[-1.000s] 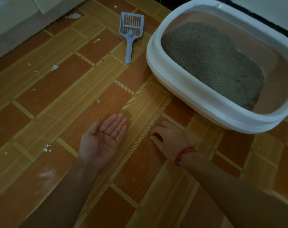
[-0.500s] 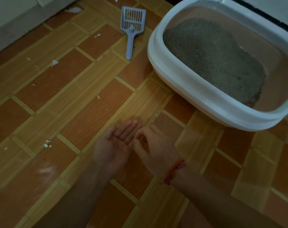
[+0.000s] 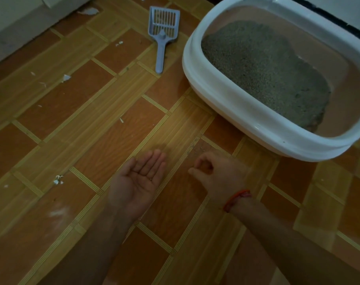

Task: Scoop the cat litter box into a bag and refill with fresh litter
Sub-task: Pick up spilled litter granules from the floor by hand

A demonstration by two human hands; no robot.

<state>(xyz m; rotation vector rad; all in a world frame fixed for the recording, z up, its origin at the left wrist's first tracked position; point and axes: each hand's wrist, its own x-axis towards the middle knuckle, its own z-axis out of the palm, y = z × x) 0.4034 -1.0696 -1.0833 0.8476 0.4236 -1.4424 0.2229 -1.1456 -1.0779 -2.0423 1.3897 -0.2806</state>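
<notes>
A white litter box (image 3: pixel 226 103) stands on the floor at the upper right, with grey litter (image 3: pixel 263 68) heaped in its middle. A pale blue slotted scoop (image 3: pixel 161 38) lies on the tiles to its left, handle toward me. My left hand (image 3: pixel 138 182) lies palm up and flat, with a tiny speck or two on the palm. My right hand (image 3: pixel 218 173), with a red thread at the wrist, hovers low over the tiles with fingers curled and thumb meeting forefinger. I see nothing between them. A few spilled litter grains (image 3: pixel 197 148) lie just beyond it.
The floor is brown and tan wood-pattern tile. Small white scraps (image 3: pixel 59 179) are scattered over its left half. A pale wall base or furniture edge (image 3: pixel 21 27) runs along the top left. No bag is in view.
My right hand went to the left palm, then drew back to the right toward the spilled grains. The left hand stayed palm up.
</notes>
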